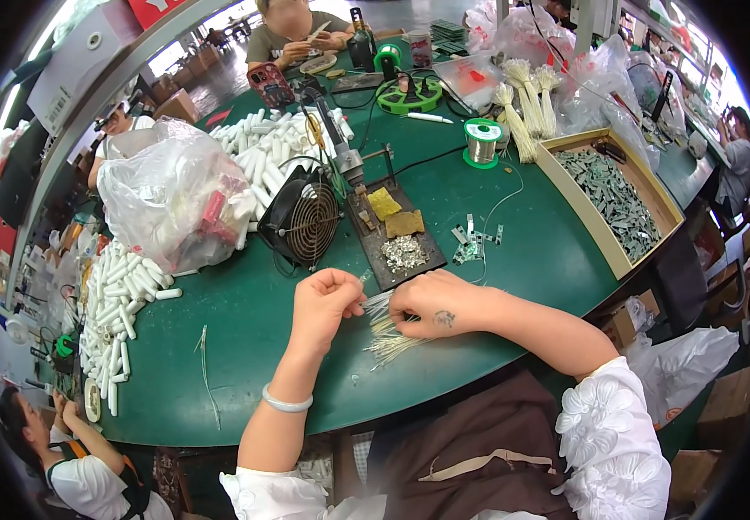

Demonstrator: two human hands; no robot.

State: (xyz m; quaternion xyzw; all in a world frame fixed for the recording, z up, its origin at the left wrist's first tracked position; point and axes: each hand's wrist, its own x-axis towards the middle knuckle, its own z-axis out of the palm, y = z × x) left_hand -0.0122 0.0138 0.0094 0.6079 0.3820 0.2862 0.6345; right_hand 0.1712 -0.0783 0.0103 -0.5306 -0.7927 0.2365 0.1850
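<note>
Wire bundle [395,343] on green desk [271,381], right hand [437,305] over it, can't tell if fingers grip; left hand [325,305] fingers pinched together.

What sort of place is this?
Probably an electronics assembly workshop: a metallic wire spool, a box of what look like small circuit boards, and thin pale wires by the right hand.

Green worktable [548,256], apparently grey floor [229,80]

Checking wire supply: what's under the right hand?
Thin pale wires stick out from under the right hand, over the green table; whatever its palm covers can't be seen.
</note>
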